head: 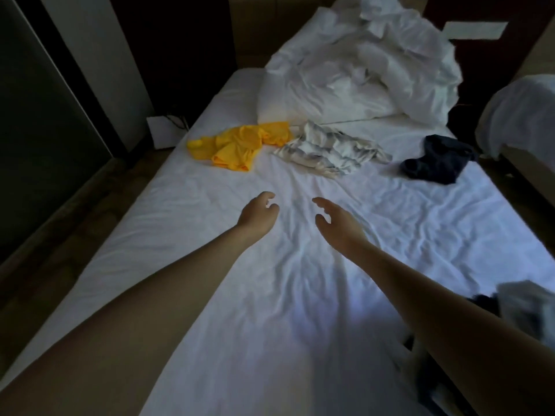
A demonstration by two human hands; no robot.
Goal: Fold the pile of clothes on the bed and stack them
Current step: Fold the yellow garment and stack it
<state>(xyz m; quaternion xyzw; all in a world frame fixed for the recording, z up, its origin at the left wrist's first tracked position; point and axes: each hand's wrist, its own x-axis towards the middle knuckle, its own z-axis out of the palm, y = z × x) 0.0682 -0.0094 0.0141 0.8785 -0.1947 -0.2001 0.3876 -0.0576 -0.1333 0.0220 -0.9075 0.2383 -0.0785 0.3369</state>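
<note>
- 3 loose garments lie unfolded in a row across the middle of the bed (195,223): a yellow garment (240,147) toward the left edge, a striped grey-and-white garment (330,153) in the centre, and a dark navy garment (435,162) at the right edge
- The yellow and striped garments lie just beside each other; the navy one lies apart from both
- More cloth, grey and dark (522,307), shows at the lower right edge; it is too blurred to identify
- Handling, judged: all 3 items are light, soft and limp, and will not hold shape when lifted; take hold at the shoulders or at a hem with both hands, then spread flat on the bare sheet nearest the person
- The yellow fabric looks smooth and may slip when stacked
- No folded stack is visible; folding has not yet begun
- Left hand (258,214) and right hand (338,223) are extended over the sheet, short of the garments, fingers loosely curled, holding nothing
- A rumpled white duvet (375,70) and a pillow (300,108) occupy the head of the bed
- No brand, label or legible writing is visible on any item
</note>
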